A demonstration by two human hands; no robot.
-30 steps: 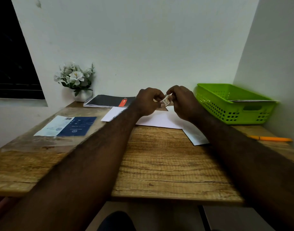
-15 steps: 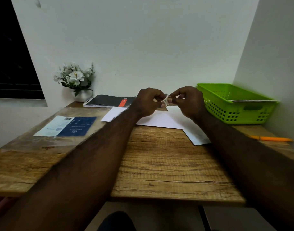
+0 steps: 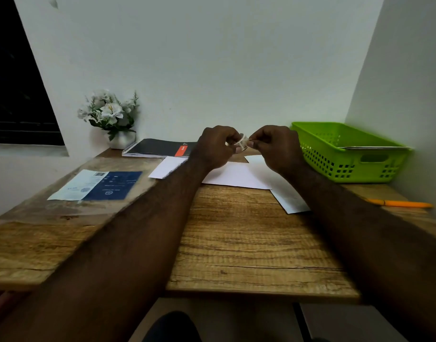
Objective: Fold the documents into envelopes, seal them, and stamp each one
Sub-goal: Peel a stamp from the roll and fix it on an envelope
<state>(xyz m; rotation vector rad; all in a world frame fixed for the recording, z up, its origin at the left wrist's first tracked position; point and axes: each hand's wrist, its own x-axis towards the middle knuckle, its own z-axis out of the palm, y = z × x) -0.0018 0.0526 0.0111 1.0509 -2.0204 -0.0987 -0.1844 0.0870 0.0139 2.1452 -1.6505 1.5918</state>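
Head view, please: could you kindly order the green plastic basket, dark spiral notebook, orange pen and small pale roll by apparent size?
Green plastic basket: largest.
Dark spiral notebook: next, though it lies farther back.
Orange pen: long but thin.
Small pale roll: smallest, partly hidden.

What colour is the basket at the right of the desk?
Bright green. The basket, with its holed sides, shows clearly in the head view.
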